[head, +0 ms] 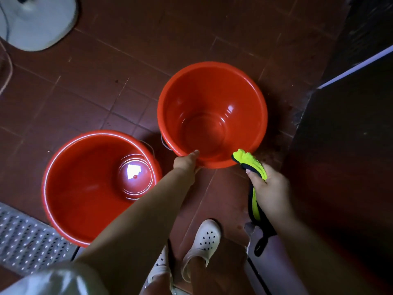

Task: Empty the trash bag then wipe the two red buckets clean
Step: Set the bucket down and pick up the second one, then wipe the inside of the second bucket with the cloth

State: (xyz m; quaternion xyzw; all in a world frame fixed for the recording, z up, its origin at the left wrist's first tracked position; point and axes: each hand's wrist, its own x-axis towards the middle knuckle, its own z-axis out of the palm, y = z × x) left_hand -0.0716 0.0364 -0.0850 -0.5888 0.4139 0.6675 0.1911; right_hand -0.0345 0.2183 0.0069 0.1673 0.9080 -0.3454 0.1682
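**Hand and Bucket Positions**

Two red buckets on brown tiled floor, both upright and open side up. Tilted bucket at centre frame; second bucket at lower left, just beside the first, apart from both hands. Bright reflection visible on the second bucket's bottom.

Left hand at the near rim of the centre bucket, fingers curled over the rim, gripping it (thumb tip resting on the rim's inner edge). Left forearm crossing above the lower-left bucket's right side.

Right hand at right of centre, just below and right of the centre bucket's rim, closed around a yellow cloth with black edging. Cloth's upper end protruding past the fingers and touching or overlapping the bucket's near-right rim (exact contact cannot be told). Cloth's lower end hanging beneath the hand, black loop at its tip.

White perforated shoes at bottom centre. Metal drain grate at lower left. White fan base at upper left. Dark furniture edge along the right side.
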